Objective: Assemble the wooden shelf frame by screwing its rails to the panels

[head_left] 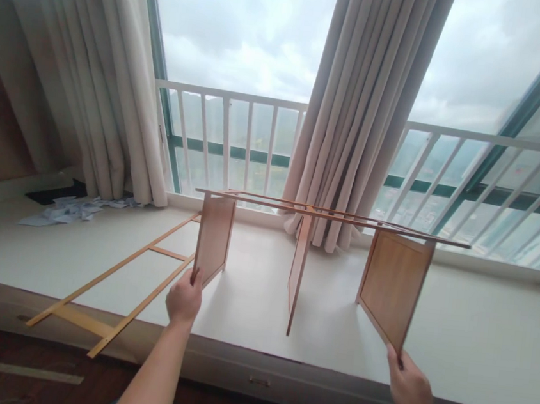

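A partly assembled wooden shelf (pixel 395 276) lies on its side on the white window ledge, three panels joined to a long frame at the back. My left hand (pixel 185 296) is closed on the near edge of its left panel (pixel 213 234). At the right panel's lower corner, my right hand (pixel 409 380) grips the edge between thumb and fingers. The middle panel (pixel 299 263) is untouched. Left of my left hand lies a loose wooden ladder-like side frame (pixel 108 275), its near end sticking out past the ledge's front edge.
The white ledge (pixel 488 328) runs beneath the window, with drawers below. Crumpled white paper or plastic (pixel 69 210) lies at the far left beside something black (pixel 56 192). Beige curtains (pixel 366 109) hang before a white railing (pixel 249 129). A light strip (pixel 15 369) is on the dark floor.
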The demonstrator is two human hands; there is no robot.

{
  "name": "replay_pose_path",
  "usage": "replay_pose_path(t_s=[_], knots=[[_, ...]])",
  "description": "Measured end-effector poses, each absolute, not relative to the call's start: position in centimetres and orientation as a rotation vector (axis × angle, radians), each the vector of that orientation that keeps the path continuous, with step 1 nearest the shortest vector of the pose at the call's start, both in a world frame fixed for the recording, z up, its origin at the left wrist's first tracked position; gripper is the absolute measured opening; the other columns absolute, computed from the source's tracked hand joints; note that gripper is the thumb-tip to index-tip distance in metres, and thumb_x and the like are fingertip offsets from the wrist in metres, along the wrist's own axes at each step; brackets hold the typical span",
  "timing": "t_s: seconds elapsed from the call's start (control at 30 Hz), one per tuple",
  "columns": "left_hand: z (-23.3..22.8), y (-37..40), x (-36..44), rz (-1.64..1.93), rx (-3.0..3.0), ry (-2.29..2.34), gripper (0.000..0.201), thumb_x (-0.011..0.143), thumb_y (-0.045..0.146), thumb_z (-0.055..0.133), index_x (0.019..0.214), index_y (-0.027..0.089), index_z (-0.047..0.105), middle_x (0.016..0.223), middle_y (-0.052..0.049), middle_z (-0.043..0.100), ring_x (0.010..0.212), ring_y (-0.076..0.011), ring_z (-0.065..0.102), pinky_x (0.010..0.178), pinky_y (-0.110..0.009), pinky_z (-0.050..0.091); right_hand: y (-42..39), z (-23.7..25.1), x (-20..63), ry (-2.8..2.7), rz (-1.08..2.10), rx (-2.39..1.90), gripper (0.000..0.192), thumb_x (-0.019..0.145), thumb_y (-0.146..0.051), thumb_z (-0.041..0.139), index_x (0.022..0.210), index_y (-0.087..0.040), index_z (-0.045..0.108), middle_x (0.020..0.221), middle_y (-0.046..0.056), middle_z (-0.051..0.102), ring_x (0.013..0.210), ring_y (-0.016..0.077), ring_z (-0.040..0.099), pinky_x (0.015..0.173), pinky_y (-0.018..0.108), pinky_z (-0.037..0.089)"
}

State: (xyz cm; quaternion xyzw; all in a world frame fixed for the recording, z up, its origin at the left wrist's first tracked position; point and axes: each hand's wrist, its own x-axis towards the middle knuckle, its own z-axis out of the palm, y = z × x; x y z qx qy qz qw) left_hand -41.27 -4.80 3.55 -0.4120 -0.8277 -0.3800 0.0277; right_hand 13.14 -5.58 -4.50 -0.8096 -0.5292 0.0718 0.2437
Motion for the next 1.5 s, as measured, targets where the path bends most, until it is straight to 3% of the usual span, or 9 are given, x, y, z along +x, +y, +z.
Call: replay_pose_path(t_s=[0.2,0.37,0.73,1.0,1.27,1.5], knots=[[4.8,-5.3,-40.9,-1.333,-1.260,-2.413,0.041,0.096,0.056,0.047,0.093,0.022,0.070,0.074,-0.007,0.069,0.069,-0.0222,0.059,0.064,-0.029,0.032,-4.8,-1.0,14.0,-1.497,0.170,-2.191,0.059,0.092,-0.067,0.023,0.091,-0.023,0.063,0.083,0.015,0.071,0.080,0.0310,0.066,0.064,0.033,0.042],[5.3,-5.6,-40.8,-1.357,-1.311,-2.402,0.039,0.096,0.055,0.048,0.087,0.022,0.068,0.072,-0.006,0.066,0.066,-0.0200,0.057,0.063,-0.028,0.032,-4.5,0.6,13.9,-1.536,0.194,-2.204,0.057,0.093,-0.065,0.024,0.090,-0.023,0.062,0.086,0.016,0.072,0.081,0.0306,0.065,0.065,0.033,0.042],[5.7,-5.4,-41.0,-1.382,-1.345,-2.408,0.037,0.097,0.048,0.047,0.098,0.022,0.073,0.086,-0.010,0.074,0.079,-0.0244,0.064,0.070,-0.031,0.039,-3.7,2.7,13.6,-1.549,0.149,-2.239,0.057,0.096,-0.061,0.026,0.097,-0.022,0.068,0.089,0.015,0.073,0.077,0.0283,0.065,0.064,0.033,0.041],[5.6,-5.5,-41.1,-1.393,-1.378,-2.381,0.041,0.097,0.047,0.047,0.110,0.019,0.073,0.097,-0.012,0.077,0.088,-0.0258,0.068,0.077,-0.032,0.044,-2.9,4.0,13.3,-1.571,0.115,-2.257,0.053,0.096,-0.059,0.025,0.089,-0.022,0.063,0.089,0.016,0.072,0.074,0.0271,0.063,0.064,0.033,0.039],[4.9,-5.4,-41.0,-1.675,-1.384,-2.296,0.046,0.088,0.046,0.058,0.122,0.019,0.074,0.100,-0.009,0.079,0.087,-0.0236,0.070,0.081,-0.031,0.052,-2.0,4.7,13.8,-1.617,0.091,-2.210,0.051,0.095,-0.058,0.026,0.083,-0.023,0.060,0.079,0.013,0.068,0.070,0.0255,0.058,0.064,0.032,0.038],[3.9,-5.1,-41.0,-1.928,-1.426,-2.261,0.051,0.086,0.041,0.063,0.132,0.019,0.068,0.121,-0.010,0.077,0.107,-0.0259,0.072,0.095,-0.036,0.056,-1.3,4.8,14.8,-1.685,0.076,-2.140,0.050,0.094,-0.059,0.031,0.073,-0.023,0.058,0.077,0.012,0.067,0.068,0.0242,0.057,0.064,0.032,0.039]])
